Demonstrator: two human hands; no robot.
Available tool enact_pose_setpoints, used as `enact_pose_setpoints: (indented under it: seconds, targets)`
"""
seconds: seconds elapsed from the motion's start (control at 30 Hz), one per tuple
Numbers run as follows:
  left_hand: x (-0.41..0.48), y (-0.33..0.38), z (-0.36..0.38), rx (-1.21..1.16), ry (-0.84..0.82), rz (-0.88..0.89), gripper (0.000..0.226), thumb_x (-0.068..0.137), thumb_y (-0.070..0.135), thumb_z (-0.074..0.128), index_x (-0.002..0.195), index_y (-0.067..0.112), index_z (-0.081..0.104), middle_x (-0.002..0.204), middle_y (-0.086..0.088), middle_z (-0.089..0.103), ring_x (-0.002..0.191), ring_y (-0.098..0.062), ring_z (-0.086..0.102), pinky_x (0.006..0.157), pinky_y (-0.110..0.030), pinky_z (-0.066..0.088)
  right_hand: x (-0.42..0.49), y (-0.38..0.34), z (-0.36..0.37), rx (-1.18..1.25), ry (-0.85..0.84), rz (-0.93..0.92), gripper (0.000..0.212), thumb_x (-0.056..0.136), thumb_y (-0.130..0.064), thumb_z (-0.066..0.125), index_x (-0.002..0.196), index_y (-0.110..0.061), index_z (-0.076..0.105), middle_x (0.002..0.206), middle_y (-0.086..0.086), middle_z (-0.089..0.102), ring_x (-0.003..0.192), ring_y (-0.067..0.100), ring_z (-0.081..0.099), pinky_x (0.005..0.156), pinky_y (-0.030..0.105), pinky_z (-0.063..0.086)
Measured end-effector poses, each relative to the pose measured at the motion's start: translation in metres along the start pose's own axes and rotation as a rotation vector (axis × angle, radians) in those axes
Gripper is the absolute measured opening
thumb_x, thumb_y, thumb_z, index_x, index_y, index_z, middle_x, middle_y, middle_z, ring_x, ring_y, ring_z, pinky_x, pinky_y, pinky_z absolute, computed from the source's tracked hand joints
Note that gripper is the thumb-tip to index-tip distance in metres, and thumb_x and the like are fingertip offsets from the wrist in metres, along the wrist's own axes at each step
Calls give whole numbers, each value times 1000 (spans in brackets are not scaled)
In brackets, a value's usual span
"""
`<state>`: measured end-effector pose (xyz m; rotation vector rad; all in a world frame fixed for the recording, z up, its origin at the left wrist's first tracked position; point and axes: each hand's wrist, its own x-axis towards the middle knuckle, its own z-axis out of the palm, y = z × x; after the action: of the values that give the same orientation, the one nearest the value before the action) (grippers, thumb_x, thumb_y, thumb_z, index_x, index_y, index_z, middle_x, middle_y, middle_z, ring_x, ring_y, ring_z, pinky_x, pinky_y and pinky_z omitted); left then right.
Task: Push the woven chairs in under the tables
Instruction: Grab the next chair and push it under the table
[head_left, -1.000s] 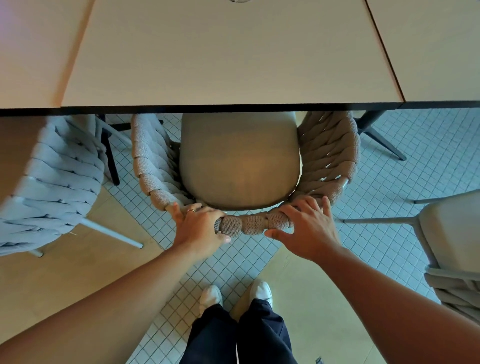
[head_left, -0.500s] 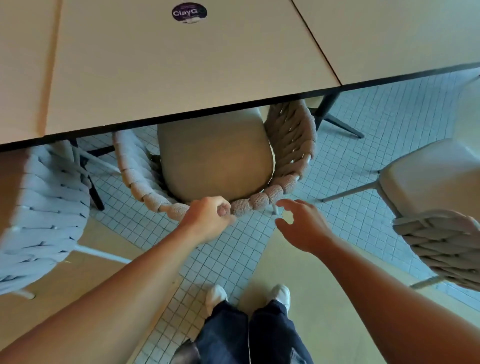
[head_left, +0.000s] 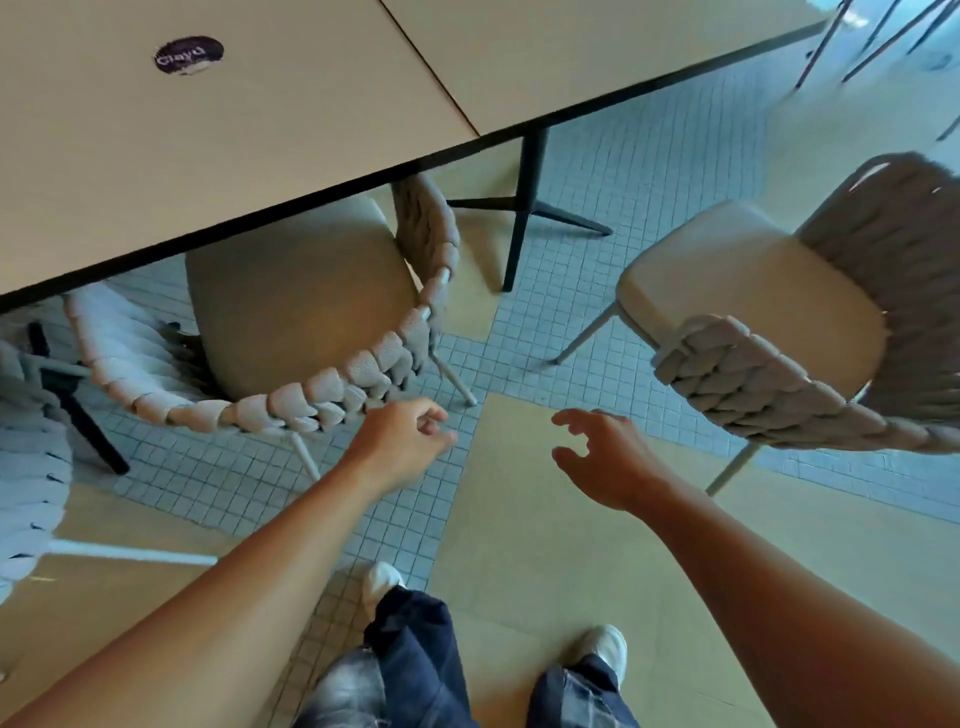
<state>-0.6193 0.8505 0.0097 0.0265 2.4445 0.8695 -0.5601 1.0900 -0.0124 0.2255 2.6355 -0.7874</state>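
Three woven chairs in view: one (head_left: 291, 332) at centre left with its seat partly under the bench (head_left: 218, 135), one (head_left: 779, 322) at right standing clear on the floor, and a third (head_left: 26, 467) cut off at the left edge. Two benches abut along the top of the frame. Left hand (head_left: 400, 441), loosely curled and empty, sits just beside the centre chair's back rail; right hand (head_left: 602, 457) is spread open, holding nothing.

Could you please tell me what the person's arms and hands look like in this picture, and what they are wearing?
Both forearms are bare, with no sleeves in view. The left hand and the right hand show no gloves, watch or bracelet. Whether a ring is worn cannot be told here. Lower down, dark blue jeans and white shoes are visible.
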Motion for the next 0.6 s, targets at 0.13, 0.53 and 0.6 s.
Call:
enact_pose_setpoints:
  seconds: [0.13, 0.53, 0.6]
  targets:
    - [-13, 59, 62, 12, 6, 10, 31, 85, 35, 69, 112, 21, 65, 94, 9, 64, 86, -6, 59, 66, -18, 43, -36, 77, -35, -7, 21, -3, 45, 93, -30, 64, 136, -23, 54, 129, 7, 60, 115, 23, 56, 96, 34, 44]
    - [-26, 219, 225, -54, -113, 92, 32, 84, 29, 68, 114, 21, 63, 99, 4, 65, 93, -13, 61, 66, -19, 46, -105, 260, -138, 6, 150, 96, 42, 86, -26, 69, 127, -20, 63, 125, 5, 64, 107, 22, 60, 90, 36, 49]
    - [-14, 248, 249, -53, -143, 113, 30, 83, 29, 68, 112, 22, 63, 98, 4, 65, 92, -13, 61, 64, -18, 45, -107, 291, -159, 12, 200, 98, 40, 84, -25, 70, 123, -21, 65, 119, 4, 66, 103, 22, 61, 86, 43, 53]
